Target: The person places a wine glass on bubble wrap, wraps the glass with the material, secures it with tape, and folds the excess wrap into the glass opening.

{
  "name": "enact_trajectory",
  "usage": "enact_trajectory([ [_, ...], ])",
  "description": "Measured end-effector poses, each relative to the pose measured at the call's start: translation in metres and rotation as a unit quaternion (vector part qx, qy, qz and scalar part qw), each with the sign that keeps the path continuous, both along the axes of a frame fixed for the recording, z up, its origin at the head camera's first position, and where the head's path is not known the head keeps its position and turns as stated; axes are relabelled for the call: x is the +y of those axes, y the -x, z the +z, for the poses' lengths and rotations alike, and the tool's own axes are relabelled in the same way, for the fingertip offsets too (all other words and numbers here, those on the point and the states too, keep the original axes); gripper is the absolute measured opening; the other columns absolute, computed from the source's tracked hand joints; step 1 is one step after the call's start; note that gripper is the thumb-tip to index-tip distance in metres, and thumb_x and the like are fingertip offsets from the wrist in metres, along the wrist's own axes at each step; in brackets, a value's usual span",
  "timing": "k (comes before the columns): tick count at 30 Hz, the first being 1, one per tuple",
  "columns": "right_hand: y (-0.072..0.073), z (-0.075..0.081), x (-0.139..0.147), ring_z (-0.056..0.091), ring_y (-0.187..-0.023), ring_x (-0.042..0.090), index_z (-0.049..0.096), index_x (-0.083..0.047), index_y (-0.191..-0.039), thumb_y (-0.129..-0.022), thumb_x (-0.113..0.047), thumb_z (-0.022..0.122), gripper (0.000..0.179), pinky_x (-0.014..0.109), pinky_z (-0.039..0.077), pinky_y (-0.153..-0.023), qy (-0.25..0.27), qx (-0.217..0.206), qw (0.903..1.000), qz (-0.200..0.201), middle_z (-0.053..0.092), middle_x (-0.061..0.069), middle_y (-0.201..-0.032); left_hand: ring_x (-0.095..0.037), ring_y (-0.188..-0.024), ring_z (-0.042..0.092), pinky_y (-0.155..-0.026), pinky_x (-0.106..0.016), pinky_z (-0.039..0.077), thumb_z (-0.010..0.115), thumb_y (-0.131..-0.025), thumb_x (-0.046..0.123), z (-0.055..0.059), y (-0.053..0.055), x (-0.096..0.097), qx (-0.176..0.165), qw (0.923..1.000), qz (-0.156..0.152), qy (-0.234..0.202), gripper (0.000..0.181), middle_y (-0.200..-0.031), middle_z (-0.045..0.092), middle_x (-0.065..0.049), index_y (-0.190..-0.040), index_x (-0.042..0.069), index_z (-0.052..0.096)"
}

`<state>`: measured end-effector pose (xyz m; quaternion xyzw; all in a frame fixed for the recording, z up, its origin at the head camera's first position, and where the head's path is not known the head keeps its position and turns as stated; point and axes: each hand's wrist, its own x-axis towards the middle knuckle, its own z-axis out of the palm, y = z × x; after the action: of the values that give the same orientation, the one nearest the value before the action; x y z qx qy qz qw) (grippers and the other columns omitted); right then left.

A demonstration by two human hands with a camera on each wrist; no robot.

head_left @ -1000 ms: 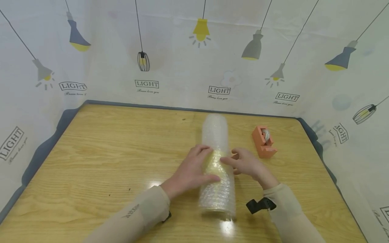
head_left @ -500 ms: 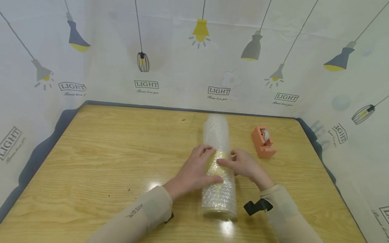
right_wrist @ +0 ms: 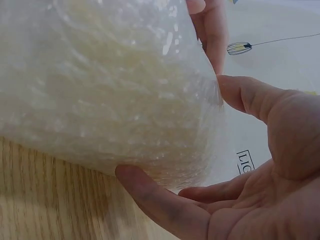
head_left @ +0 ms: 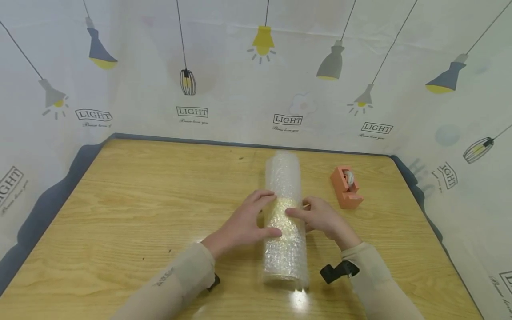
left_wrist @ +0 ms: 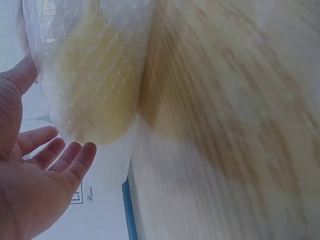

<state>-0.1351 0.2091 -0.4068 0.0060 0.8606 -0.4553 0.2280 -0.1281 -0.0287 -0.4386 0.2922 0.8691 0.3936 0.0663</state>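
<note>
A long roll of clear bubble wrap (head_left: 285,255) lies lengthwise on the wooden table, pointing away from me. Through its layers a yellowish rounded shape (left_wrist: 97,87) shows in the left wrist view, narrowing toward the top; the wrap blurs what it is. My left hand (head_left: 246,224) is at the roll's left side, fingers spread and fairly straight, with the thumb overlapping the edge. On the other side my right hand (head_left: 322,218) grips the roll. Its thumb (right_wrist: 245,95) presses the top while the fingers (right_wrist: 165,205) curl low around the side.
An orange tape dispenser (head_left: 347,201) with a roll of clear tape stands to the right, beyond my right hand. A white curtain (head_left: 232,75) printed with lamps hangs along the back and sides of the wooden table (head_left: 160,186).
My left hand has drawn slightly leftward from the roll over the last half second. The roll has shifted a little, first right, then back left. The right hand keeps its grip.
</note>
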Motion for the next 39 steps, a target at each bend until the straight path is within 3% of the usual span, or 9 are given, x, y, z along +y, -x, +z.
enact_trajectory([
  [10, 0.002, -0.005, -0.002, 0.067, -0.104, 0.030, 0.040, 0.016, -0.145, -0.101, -0.031, 0.067, 0.069, 0.046, 0.062, -0.089, 0.071, -0.022, 0.9971, 0.015, 0.058, 0.031, -0.131, -0.027, -0.151, 0.034, -0.121, -0.049, 0.036, 0.082, -0.088, 0.041, 0.004, 0.003, -0.012, 0.004, 0.9998, -0.018, -0.005, 0.088, -0.165, 0.035, -0.003, -0.159, 0.008, 0.039],
  [19, 0.005, -0.005, 0.001, 0.068, -0.106, 0.031, 0.034, 0.016, -0.147, -0.104, -0.023, 0.061, 0.065, 0.048, 0.061, -0.092, 0.121, -0.049, 0.9912, 0.023, 0.056, 0.033, -0.132, -0.027, -0.152, 0.032, -0.123, -0.050, 0.031, 0.083, -0.085, 0.044, -0.001, 0.007, -0.014, 0.007, 0.9997, -0.024, -0.003, 0.093, -0.166, 0.034, -0.002, -0.159, 0.009, 0.039],
  [27, 0.005, -0.001, 0.003, 0.068, -0.107, 0.036, 0.040, 0.019, -0.142, -0.105, -0.023, 0.062, 0.060, 0.047, 0.062, -0.089, 0.082, -0.042, 0.9953, 0.031, 0.055, 0.036, -0.133, -0.026, -0.152, 0.032, -0.124, -0.048, 0.029, 0.086, -0.081, 0.048, -0.007, 0.009, -0.010, 0.033, 0.9992, -0.021, -0.006, 0.101, -0.166, 0.035, -0.002, -0.160, 0.010, 0.037],
  [35, 0.000, 0.007, 0.008, 0.069, -0.105, 0.039, 0.051, 0.019, -0.134, -0.103, -0.032, 0.066, 0.062, 0.047, 0.063, -0.084, -0.031, -0.010, 0.9987, 0.039, 0.058, 0.034, -0.131, -0.024, -0.153, 0.031, -0.124, -0.048, 0.030, 0.085, -0.080, 0.052, -0.007, 0.009, -0.004, 0.037, 0.9992, -0.018, 0.004, 0.101, -0.167, 0.033, 0.001, -0.161, 0.013, 0.037],
  [39, -0.001, 0.008, 0.011, 0.070, -0.098, 0.036, 0.055, 0.016, -0.131, -0.102, -0.033, 0.066, 0.058, 0.045, 0.064, -0.080, -0.062, -0.002, 0.9973, 0.039, 0.063, 0.029, -0.119, -0.023, -0.152, 0.032, -0.124, -0.047, 0.030, 0.085, -0.080, 0.053, -0.008, 0.010, 0.000, 0.051, 0.9985, -0.022, 0.005, 0.100, -0.166, 0.034, 0.002, -0.160, 0.014, 0.039],
])
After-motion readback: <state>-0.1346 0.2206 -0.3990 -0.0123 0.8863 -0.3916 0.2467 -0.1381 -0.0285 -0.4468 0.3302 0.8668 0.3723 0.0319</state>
